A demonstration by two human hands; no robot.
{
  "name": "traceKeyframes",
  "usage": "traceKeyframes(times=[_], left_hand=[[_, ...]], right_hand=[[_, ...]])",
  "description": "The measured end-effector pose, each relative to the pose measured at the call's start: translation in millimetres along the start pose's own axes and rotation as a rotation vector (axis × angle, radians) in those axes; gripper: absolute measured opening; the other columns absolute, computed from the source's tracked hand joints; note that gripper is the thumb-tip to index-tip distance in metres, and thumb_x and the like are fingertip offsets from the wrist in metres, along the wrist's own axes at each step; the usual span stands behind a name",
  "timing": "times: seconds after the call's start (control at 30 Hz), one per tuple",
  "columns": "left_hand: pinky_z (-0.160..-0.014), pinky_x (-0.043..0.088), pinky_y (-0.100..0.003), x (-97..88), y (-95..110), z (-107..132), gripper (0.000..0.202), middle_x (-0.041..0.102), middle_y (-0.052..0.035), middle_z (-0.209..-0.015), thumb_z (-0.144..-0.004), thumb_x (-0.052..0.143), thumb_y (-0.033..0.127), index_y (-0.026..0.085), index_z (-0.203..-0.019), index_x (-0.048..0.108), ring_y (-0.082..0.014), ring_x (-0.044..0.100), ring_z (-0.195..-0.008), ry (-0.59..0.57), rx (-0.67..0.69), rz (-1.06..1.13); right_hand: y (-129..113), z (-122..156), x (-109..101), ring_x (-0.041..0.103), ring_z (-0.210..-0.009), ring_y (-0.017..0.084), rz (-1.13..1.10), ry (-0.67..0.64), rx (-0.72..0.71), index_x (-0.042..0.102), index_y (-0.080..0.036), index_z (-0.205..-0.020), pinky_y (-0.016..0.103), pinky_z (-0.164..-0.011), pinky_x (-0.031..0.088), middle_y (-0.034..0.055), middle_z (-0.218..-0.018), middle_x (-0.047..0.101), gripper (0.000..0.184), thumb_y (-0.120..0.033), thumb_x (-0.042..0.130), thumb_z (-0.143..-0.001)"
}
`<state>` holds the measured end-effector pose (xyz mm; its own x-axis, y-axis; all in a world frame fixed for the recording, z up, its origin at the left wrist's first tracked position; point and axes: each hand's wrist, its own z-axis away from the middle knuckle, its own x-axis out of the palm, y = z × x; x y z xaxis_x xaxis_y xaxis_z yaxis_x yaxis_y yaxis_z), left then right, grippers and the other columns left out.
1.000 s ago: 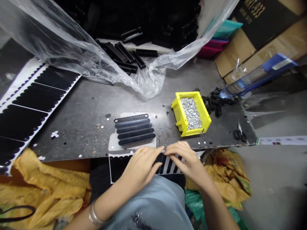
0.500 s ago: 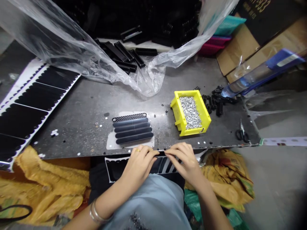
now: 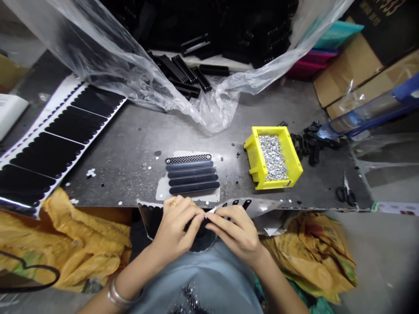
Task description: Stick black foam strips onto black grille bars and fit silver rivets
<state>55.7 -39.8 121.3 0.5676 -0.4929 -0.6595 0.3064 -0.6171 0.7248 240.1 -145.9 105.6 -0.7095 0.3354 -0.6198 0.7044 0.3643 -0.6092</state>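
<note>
A sheet of black stickers on pale backing lies across my lap at the table's front edge, its right end bent up. My left hand is closed, thumb and index finger pinching at the sheet's middle. Close beside it my right hand pinches a small white edge of the sheet. The fingers hide the exact spot they grip. Just beyond, several smooth black strips lie side by side on a pale plate; the farthest piece is a black bar with a lattice face.
A yellow bin of small metal parts stands right of the strips. Scissors lie at the right edge. More sticker sheets cover the left side. Clear plastic and black parts lie at the back. Yellow sacks sit below.
Both hands have moved left and slightly down towards my body. The sheet's right end has risen above the table edge, and a small white edge shows between the fingers. The view has shifted left.
</note>
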Motion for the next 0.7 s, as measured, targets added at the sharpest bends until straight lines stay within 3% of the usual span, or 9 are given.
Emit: traceKeyframes(times=[0.17, 0.27, 0.4, 0.53, 0.7], left_hand=[[-0.083, 0.03, -0.037, 17.2, -7.3, 11.6, 0.015, 0.062, 0.002, -0.077, -0.1, 0.056, 0.01, 0.02, -0.09, 0.062, -0.016, 0.051, -0.073, 0.154, 0.053, -0.07], [-0.08, 0.029, -0.036, 19.6, -10.6, 12.8, 0.014, 0.062, 0.0024, -0.074, -0.099, 0.058, 0.01, 0.02, -0.09, 0.063, -0.0153, 0.049, -0.069, 0.199, 0.07, -0.096], [-0.081, 0.029, -0.037, 17.8, -12.0, 9.6, 0.014, 0.061, 0.0018, -0.075, -0.1, 0.058, 0.011, 0.02, -0.09, 0.063, -0.0157, 0.049, -0.071, 0.214, 0.047, -0.085], [-0.081, 0.03, -0.037, 18.2, -12.5, 8.8, 0.015, 0.062, 0.0005, -0.079, -0.101, 0.054, 0.01, 0.019, -0.094, 0.063, -0.0166, 0.05, -0.073, 0.187, 0.041, -0.045], [-0.081, 0.032, -0.037, 14.9, -17.4, 10.2, 0.017, 0.061, 0.0001, -0.079, -0.104, 0.049, 0.012, 0.019, -0.098, 0.063, -0.0171, 0.052, -0.074, 0.146, 0.073, -0.035]], right_hand=[[5.7, 1.7, -3.4, 0.069, -0.1, 0.02, -0.11, -0.104, 0.109, 0.068, -0.02, -0.126, 0.036, -0.087, 0.058, 0.0084, -0.106, 0.071, 0.031, -0.017, 0.071, -0.095], [5.5, 0.4, -3.9, 0.068, -0.106, 0.021, -0.124, -0.123, 0.142, 0.065, -0.021, -0.133, 0.038, -0.092, 0.059, 0.0098, -0.112, 0.07, 0.04, -0.015, 0.072, -0.094], [-1.3, -4.3, 3.9, 0.07, -0.098, 0.02, -0.126, 0.0, 0.229, 0.063, -0.019, -0.137, 0.035, -0.087, 0.061, 0.0099, -0.106, 0.071, 0.05, -0.012, 0.077, -0.089], [-12.6, -11.5, 16.2, 0.071, -0.095, 0.019, -0.163, 0.057, 0.242, 0.069, -0.018, -0.13, 0.032, -0.083, 0.062, 0.0114, -0.106, 0.072, 0.042, -0.007, 0.073, -0.09], [-20.2, -5.4, 17.1, 0.073, -0.088, 0.016, -0.313, 0.075, 0.4, 0.078, -0.02, -0.114, 0.028, -0.078, 0.063, 0.0083, -0.101, 0.074, 0.03, -0.004, 0.068, -0.091]])
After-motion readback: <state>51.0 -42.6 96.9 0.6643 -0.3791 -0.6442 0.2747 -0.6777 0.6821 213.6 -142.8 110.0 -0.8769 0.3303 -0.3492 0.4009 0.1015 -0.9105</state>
